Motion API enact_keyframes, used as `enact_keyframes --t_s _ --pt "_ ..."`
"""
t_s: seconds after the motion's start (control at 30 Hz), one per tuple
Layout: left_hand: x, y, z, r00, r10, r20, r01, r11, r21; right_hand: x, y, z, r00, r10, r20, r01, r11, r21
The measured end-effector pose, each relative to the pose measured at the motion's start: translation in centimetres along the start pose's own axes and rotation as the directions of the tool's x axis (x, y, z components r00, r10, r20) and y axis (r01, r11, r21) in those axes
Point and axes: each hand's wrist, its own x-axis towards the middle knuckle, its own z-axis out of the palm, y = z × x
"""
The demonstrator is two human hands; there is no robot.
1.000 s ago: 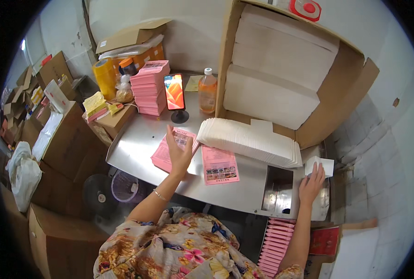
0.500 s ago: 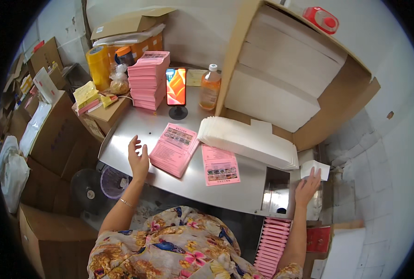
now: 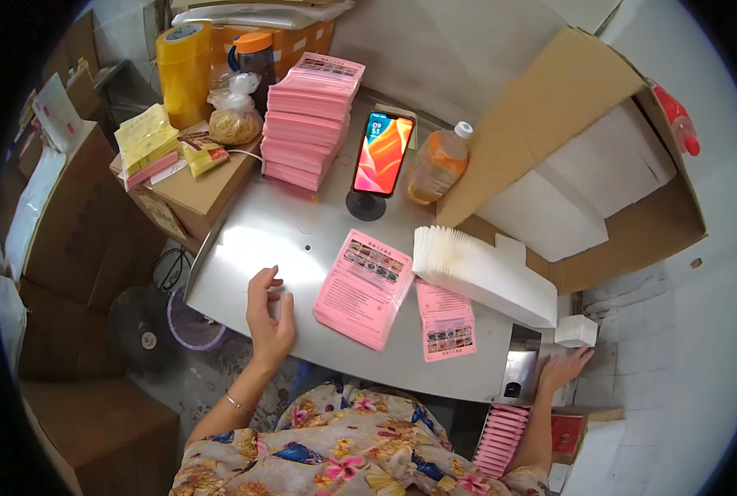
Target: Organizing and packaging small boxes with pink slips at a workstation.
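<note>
Left hand, fingers loosely curled, apart, beside pink printed-paper stack; right hand, fingers slightly spread, beside white rectangular block.

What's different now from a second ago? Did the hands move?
Yes! The left hand moved left from over the low pink stack and is now beside it, empty. The right hand drew back toward the person from over the small white block; I can't tell if its fingertips still touch it. The whole view turned too. The phone, bottle and loose pink sheet stayed put.
</note>
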Motion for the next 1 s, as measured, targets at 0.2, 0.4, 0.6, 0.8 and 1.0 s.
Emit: enact_keyframes --t_s 0.2,0.4,0.6,0.8,1.0 --pt "0.0 0.7 -0.1 0.999 0.024 0.045 -0.022 0.999 -0.05 -2.2 1.8 -0.4 0.985 0.153 0.084 -0.155 0.988 0.022" --pt "0.0 1.1 -0.5 0.983 0.077 0.164 -0.075 0.997 -0.019 -2.7 1.6 0.0 0.887 0.435 0.153 -0.392 0.886 -0.248" --pt "-0.4 0.3 -0.8 0.963 0.163 0.216 -0.166 0.986 -0.005 -3.5 1.8 -0.3 0.89 0.438 0.123 -0.376 0.861 -0.343" --pt "-0.2 0.5 -0.4 0.963 0.16 0.216 -0.161 0.987 -0.016 -3.7 2.5 0.0 0.885 0.446 0.132 -0.386 0.863 -0.327" --pt "0.1 0.7 -0.8 0.938 0.19 0.291 -0.202 0.979 0.012 -3.1 1.3 -0.1 0.88 0.451 0.149 -0.377 0.854 -0.358"
